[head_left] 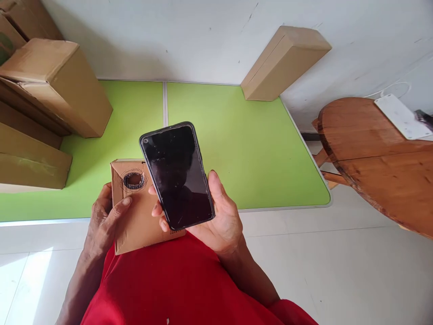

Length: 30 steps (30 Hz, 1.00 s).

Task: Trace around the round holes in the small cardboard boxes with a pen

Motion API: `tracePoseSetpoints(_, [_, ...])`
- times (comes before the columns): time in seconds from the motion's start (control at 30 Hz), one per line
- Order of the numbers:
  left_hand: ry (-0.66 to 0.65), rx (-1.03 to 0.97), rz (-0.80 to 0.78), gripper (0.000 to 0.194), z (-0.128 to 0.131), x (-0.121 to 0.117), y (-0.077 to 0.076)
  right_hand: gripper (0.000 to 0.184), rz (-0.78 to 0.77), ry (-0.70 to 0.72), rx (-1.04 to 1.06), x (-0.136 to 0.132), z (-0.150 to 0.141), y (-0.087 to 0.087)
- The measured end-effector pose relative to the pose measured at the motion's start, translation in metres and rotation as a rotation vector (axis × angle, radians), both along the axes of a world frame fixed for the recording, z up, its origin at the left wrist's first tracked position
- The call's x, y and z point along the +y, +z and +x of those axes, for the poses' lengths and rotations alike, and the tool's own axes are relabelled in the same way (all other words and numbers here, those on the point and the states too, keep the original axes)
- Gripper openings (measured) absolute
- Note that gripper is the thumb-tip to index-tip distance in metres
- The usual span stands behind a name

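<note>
My right hand (221,216) grips a black smartphone (177,174) with a dark screen, thumb along its right edge and fingertips curled round its left edge. The phone is held above a small brown cardboard piece (135,212) that has a round hole ringed with black scribble near its top. My left hand (104,219) holds that cardboard by its left side, thumb pressed on its face. Both sit over my lap, which is covered in red cloth (176,284).
A low green table (246,144) lies ahead on a white tiled floor. Cardboard boxes (54,81) stack at the left, and another box (282,61) leans against the wall. A round wooden table (382,153) at right carries a white power strip (402,116).
</note>
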<state>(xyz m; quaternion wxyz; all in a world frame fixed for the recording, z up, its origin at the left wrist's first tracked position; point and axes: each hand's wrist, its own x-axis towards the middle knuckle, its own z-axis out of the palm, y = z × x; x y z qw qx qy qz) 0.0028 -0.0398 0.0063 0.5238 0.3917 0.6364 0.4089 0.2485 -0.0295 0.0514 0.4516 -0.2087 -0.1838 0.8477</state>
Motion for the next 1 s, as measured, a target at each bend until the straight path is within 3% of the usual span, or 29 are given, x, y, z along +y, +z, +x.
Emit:
tracePoseSetpoints(0.27, [0.0,0.02,0.015,0.054,0.001,0.002,-0.003,0.063,-0.08,0.096,0.096,-0.009,-0.007,-0.004])
tracePoseSetpoints(0.5, [-0.002,0.009,0.036,0.053,0.004,0.001,-0.002,0.065,-0.189,0.07,0.017,-0.014,-0.004,-0.006])
tracePoseSetpoints(1.0, [-0.062,0.028,0.1,0.064,0.007,0.0,-0.006,0.06,-0.214,0.082,0.097,-0.018,-0.01,-0.006])
